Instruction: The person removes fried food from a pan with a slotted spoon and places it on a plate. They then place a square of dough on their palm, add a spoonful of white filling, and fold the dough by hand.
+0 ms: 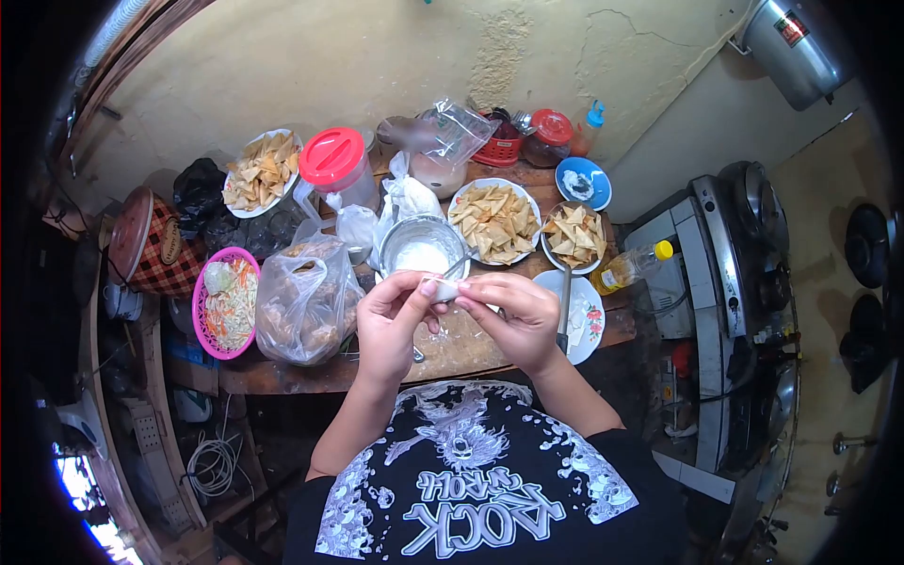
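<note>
My left hand [386, 315] and my right hand [520, 315] meet over the front of the table, fingers pinching a small white folded wrapper [443, 291] between them. Just behind it stands a metal pot [387, 247] of white paste, with a utensil handle leaning out. Beneath my hands lies a worn wooden board [463, 345]. Folded triangular pastries [494, 222] fill a plate beyond the pot, and a bowl to its right holds more pastries [575, 234]. A floral plate [590, 325] with white pieces sits beside my right hand, a dark-handled knife [563, 320] across its left edge.
At left are a pink basket [199, 315] of shredded vegetables, a filled plastic bag [306, 301] and a red-lidded jug [336, 165]. Another pastry plate [247, 213] stands farther back. An oil bottle [633, 267] lies tilted at right, near a stove [720, 254].
</note>
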Action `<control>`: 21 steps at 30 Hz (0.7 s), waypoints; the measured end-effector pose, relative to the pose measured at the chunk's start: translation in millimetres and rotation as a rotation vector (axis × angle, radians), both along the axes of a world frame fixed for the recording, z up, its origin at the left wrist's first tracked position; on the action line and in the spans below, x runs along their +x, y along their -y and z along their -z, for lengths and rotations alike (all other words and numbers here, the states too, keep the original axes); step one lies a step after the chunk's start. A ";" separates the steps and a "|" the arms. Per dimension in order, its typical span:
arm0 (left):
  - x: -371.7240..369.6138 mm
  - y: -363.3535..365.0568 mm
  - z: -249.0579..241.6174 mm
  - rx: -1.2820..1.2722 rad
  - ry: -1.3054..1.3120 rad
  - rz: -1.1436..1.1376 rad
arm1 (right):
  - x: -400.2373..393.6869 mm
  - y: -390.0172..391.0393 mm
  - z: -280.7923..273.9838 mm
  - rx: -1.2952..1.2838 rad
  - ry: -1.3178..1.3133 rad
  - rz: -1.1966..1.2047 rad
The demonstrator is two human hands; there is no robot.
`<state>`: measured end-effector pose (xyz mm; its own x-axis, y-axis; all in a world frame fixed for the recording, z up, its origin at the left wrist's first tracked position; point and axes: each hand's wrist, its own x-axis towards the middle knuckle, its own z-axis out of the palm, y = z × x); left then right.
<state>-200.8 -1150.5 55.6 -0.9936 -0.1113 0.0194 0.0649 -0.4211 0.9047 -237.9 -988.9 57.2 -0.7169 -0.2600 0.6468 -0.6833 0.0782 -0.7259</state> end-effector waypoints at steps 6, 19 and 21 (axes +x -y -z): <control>-6.2 -12.7 0.1 -0.125 -0.007 0.079 | 4.7 -17.2 -2.8 -0.068 0.191 0.031; -18.7 -70.9 20.5 -0.281 0.168 0.348 | 16.8 -87.2 39.1 -0.183 0.642 0.001; -17.2 -85.1 31.1 -0.293 0.195 0.389 | 24.7 -103.7 45.5 -0.171 0.704 -0.020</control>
